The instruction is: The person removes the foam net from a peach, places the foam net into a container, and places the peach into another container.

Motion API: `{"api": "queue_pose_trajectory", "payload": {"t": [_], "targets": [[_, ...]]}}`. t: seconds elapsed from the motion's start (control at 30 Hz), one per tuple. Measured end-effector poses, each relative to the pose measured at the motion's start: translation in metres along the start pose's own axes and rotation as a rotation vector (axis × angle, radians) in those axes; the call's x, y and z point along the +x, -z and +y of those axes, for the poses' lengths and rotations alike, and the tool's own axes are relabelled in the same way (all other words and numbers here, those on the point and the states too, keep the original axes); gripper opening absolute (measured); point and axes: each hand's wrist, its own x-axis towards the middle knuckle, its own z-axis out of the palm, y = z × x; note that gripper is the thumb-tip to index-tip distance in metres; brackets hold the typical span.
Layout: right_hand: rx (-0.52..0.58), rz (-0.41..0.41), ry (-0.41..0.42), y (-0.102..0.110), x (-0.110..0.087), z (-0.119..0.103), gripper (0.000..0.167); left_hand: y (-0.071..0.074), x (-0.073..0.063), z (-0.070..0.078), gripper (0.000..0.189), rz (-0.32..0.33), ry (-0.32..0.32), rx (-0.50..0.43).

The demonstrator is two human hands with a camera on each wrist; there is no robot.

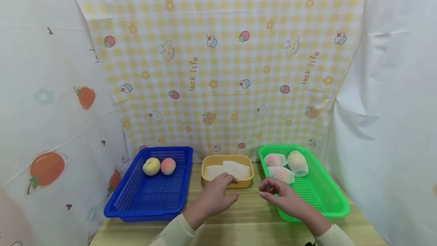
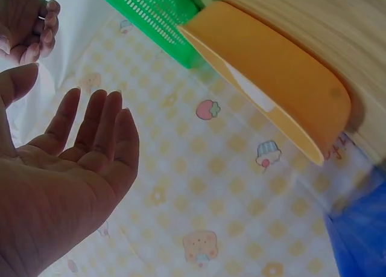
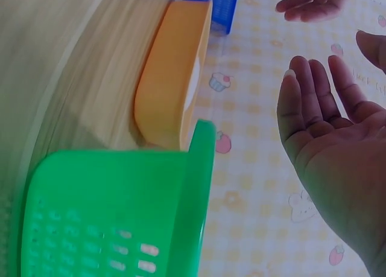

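My left hand (image 1: 217,196) hovers just in front of a small yellow-orange container (image 1: 227,183), its fingers relaxed and nothing held. White foam net sleeves (image 1: 236,169) lie inside that container. Close to the near left side of a green basket (image 1: 332,196), my right hand (image 1: 285,199) is raised, loosely curved and holding nothing. Several fruits in white foam nets sit in the green basket, among them a yellowish one (image 1: 297,163) and a pinkish one (image 1: 280,174). Both wrist views show the palms bare, the left hand (image 2: 78,150) and the right hand (image 3: 338,132) alike.
At the left stands a blue basket (image 1: 153,196) with a pale yellow peach (image 1: 151,166) and a pink peach (image 1: 168,166) near its back. All containers rest on a wooden table (image 1: 239,227). A checked cloth (image 1: 218,67) hangs behind, and white cloths hang at both sides.
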Motion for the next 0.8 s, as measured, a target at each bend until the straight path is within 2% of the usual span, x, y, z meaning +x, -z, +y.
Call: {"api": "queue_pose_trajectory", "payload": {"t": [0.1, 0.2, 0.27, 0.43, 0.6, 0.8], "targets": [[-0.041, 0.041, 0.068, 0.005, -0.003, 0.009, 0.009, -0.009, 0.006, 0.003, 0.031, -0.016, -0.019, -0.029], [-0.082, 0.12, 0.145, 0.014, -0.007, 0.019, 0.01, -0.022, 0.014, 0.006, 0.029, -0.016, -0.041, -0.054], [-0.099, 0.17, 0.158, 0.022, -0.011, 0.025, 0.011, -0.031, 0.019, 0.01, 0.027, -0.009, -0.06, -0.07], [-0.122, 0.199, 0.043, 0.039, -0.022, 0.033, 0.007, -0.052, 0.03, 0.017, 0.022, -0.007, -0.094, -0.072], [-0.136, 0.216, -0.034, 0.05, -0.028, 0.037, 0.007, -0.07, 0.043, 0.029, 0.024, -0.006, -0.122, -0.021], [-0.147, 0.25, -0.077, 0.055, -0.028, 0.04, 0.011, -0.092, 0.057, 0.047, 0.045, -0.007, -0.14, 0.102]]}}
